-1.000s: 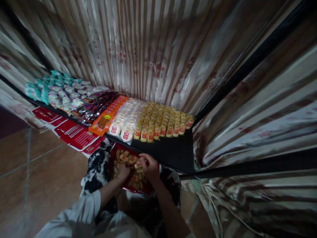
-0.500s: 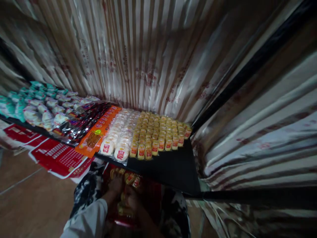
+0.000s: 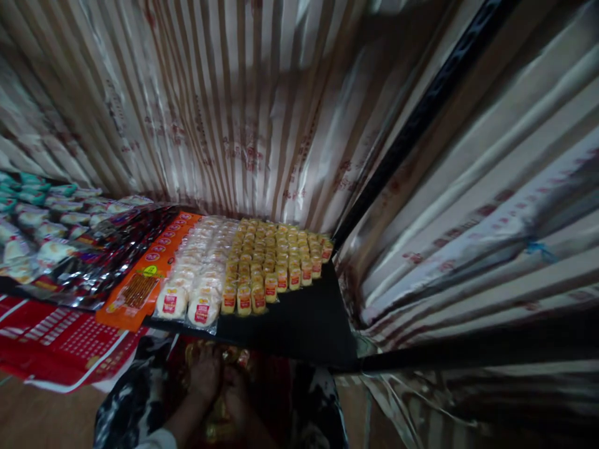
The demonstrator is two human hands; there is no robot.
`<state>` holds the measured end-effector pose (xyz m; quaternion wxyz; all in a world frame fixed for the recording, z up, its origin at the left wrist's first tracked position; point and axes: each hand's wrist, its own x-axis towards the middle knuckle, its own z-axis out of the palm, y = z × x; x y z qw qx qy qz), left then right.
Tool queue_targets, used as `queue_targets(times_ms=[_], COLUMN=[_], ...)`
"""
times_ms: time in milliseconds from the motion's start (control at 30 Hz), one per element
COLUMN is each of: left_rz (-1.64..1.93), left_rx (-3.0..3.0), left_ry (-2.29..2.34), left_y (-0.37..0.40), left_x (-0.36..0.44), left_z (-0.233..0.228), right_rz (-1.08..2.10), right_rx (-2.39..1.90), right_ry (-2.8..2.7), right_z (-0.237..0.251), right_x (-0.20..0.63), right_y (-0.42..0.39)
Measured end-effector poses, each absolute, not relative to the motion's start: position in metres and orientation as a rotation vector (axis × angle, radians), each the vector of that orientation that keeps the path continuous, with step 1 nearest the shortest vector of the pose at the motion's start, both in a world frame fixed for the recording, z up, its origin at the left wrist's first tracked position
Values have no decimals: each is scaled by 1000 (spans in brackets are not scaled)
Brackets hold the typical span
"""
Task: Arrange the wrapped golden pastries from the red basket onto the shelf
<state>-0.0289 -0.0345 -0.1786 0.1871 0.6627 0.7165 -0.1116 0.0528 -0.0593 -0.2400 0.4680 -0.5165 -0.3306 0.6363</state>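
My left hand and my right hand are close together low in the view, in shadow just below the black table's near edge. Both reach into a red bag that holds small yellow snack packets and rests on my lap. It is too dim to see whether the fingers close on any packet. On the table above, rows of yellow packets lie beside rows of white packets.
An orange packet strip, dark shiny packets and teal-and-white packets fill the table's left. Red printed sheets hang over its front edge. Striped curtains and a black bar close in the back and right.
The view has tilted up and swung right, so the hands and red bag slid to the bottom edge into shadow. My hands have moved closer together inside the bag.
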Motion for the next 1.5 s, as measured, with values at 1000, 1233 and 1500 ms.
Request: queue_targets(times_ms=[1000, 1233, 1500], left_rz=[848, 901, 1002], left_rx=[1203, 1466, 1751], left_ry=[1317, 1395, 1359], left_y=[-4, 71, 141], left_x=[64, 113, 191], left_z=[-26, -23, 3], right_rz=[1016, 680, 205], right_rx=[-1175, -1353, -1526], right_ry=[-1048, -1063, -1181], right_z=[-86, -74, -57], right_x=[185, 214, 237], right_y=[-39, 0, 43])
